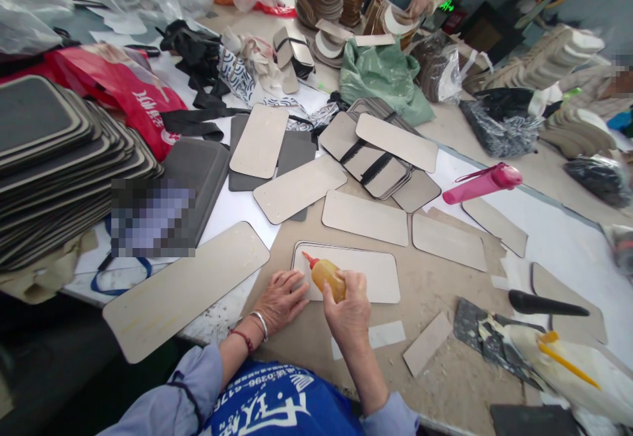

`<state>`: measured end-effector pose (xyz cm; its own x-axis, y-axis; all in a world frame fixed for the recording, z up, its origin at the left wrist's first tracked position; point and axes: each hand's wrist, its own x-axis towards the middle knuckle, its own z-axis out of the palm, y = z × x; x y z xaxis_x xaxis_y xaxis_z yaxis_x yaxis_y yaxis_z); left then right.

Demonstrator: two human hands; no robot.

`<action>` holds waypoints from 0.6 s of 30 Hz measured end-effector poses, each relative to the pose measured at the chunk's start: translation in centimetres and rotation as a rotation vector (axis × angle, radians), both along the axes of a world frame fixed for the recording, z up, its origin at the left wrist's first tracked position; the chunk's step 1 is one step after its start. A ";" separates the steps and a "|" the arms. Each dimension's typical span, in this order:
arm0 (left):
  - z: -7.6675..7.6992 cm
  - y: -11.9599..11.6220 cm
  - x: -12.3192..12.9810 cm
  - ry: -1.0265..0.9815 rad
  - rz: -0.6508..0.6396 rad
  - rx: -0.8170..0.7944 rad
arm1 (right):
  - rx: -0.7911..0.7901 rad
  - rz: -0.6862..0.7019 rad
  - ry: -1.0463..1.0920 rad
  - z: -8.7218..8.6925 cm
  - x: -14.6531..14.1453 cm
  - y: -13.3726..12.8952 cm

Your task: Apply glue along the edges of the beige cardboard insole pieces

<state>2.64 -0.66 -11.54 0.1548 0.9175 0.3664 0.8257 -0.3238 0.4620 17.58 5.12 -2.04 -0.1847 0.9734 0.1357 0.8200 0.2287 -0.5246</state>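
Note:
My right hand (349, 304) is wrapped round a squeeze bottle of yellowish liquid (329, 278) with a red nozzle. The bottle is tilted, its tip over the left end of a pale rectangular panel (356, 270). That panel lies on a short stack with dark edges. Flat on the stack's lower left corner rests my left hand (281, 301), fingers stretched out and holding nothing. More pale panels lie just beyond, among them one panel (364, 217) behind the stack and another (449, 241) to its right. A long panel (188, 291) with faint yellow streaks lies at the left.
A tall pile of dark-edged boards (54, 159) stands at far left. Strapped panels (368, 159) lie beyond the work. At right are a pink bottle (482, 183), a black-handled tool (546, 303) and a glue-smeared bag (568, 357). A co-worker's hands (420, 2) handle pieces at the back.

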 end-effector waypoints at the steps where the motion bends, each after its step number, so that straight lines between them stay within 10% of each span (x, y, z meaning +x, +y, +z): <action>1: 0.0 0.0 0.0 -0.002 0.001 -0.005 | -0.003 -0.003 -0.008 0.0 0.0 0.0; 18: 0.3 0.1 0.0 0.049 0.000 -0.002 | -0.035 -0.029 -0.023 0.4 -0.3 0.0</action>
